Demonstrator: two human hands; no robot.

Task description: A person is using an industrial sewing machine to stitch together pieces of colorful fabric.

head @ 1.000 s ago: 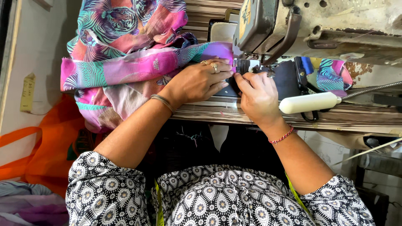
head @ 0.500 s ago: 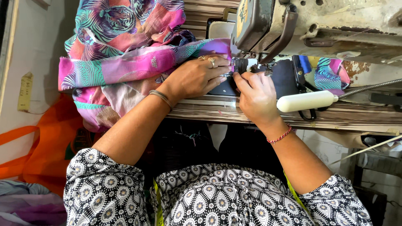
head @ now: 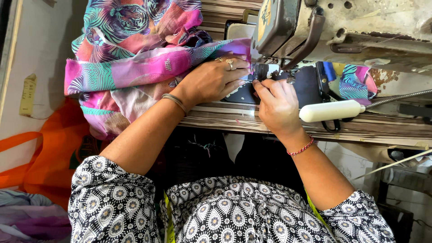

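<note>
A bundle of pink, purple and teal patterned fabric (head: 135, 58) lies on the striped sewing table (head: 225, 119), left of a worn grey sewing machine (head: 351, 31). My left hand (head: 211, 81), with rings and a bangle, rests flat on the fabric's edge right beside the presser foot (head: 265, 72). My right hand (head: 276, 105) sits in front of the needle, its fingertips pinching the fabric edge at the foot. More of the same fabric (head: 355, 81) shows behind the machine on the right.
A white gooseneck lamp (head: 333, 110) lies across the table near my right wrist. An orange bag (head: 49, 153) hangs at the left below the table, with purple cloth (head: 31, 220) under it. A pale wall fills the far left.
Both hands stay at the presser foot. The view has shifted slightly; my left hand has edged a little closer to the foot.
</note>
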